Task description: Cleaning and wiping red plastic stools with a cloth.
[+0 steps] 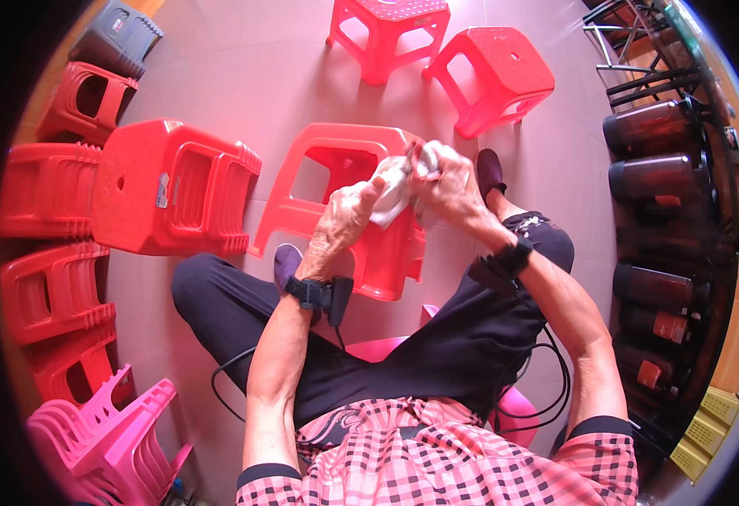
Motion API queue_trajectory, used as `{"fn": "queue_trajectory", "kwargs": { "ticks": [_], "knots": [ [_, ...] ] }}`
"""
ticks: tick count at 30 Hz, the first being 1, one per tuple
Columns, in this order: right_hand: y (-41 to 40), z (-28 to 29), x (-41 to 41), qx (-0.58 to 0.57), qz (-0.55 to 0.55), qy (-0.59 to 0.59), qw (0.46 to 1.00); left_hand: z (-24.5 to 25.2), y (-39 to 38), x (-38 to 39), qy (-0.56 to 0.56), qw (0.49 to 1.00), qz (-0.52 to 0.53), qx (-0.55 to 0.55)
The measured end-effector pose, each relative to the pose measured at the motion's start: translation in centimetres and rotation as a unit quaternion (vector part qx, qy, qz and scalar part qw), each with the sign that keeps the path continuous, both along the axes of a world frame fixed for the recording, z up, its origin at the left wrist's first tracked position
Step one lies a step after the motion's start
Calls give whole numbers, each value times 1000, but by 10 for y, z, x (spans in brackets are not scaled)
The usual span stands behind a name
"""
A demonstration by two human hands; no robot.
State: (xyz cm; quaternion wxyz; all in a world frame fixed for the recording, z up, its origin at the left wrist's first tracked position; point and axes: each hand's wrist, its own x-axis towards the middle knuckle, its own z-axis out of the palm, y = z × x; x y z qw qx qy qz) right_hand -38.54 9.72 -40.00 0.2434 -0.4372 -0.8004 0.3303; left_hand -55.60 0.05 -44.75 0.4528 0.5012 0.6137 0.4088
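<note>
My left hand (344, 218) and my right hand (448, 183) both grip a bunched white cloth (390, 190) with some reddish parts. They hold it in front of me over a red plastic stool (338, 221) between my legs. The stool seems tipped on its side, with a leg opening facing up. The hands and cloth hide part of the stool, and the right hand is slightly blurred. Whether the cloth touches the stool, I cannot tell.
Two red stools (391, 44) (502, 76) stand ahead on the tiled floor. To the left are stacked red stools (148, 190), a grey stack (116, 38) and pink plastic chairs (110, 443). Dark cylindrical containers (651, 180) line the right. Cables (562, 392) hang beside my legs.
</note>
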Motion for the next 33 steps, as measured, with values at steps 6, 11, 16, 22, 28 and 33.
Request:
{"fn": "queue_trajectory", "kwargs": {
  "ticks": [6, 11, 16, 22, 28, 33],
  "knots": [
    [61, -51, 10, -9, -92, -115, 989, -47, 8, 34, 394, 893, -83, 199],
    [32, -63, 0, -22, 4, -193, 981, -60, -1, 46, 257, 963, -73, 25],
    [38, -73, 31, -77, 0, -233, 970, -66, 0, 72, 286, 947, -126, 70],
    [40, -92, 50, -136, -37, -269, 953, -86, -21, 92, 302, 930, -124, 166],
    [39, -97, 57, -144, -46, -240, 959, -36, -32, 85, 178, 972, -55, 144],
    [39, -101, 57, -178, -75, -218, 957, -32, -84, 55, -369, 858, 108, -341]
  ]
}}
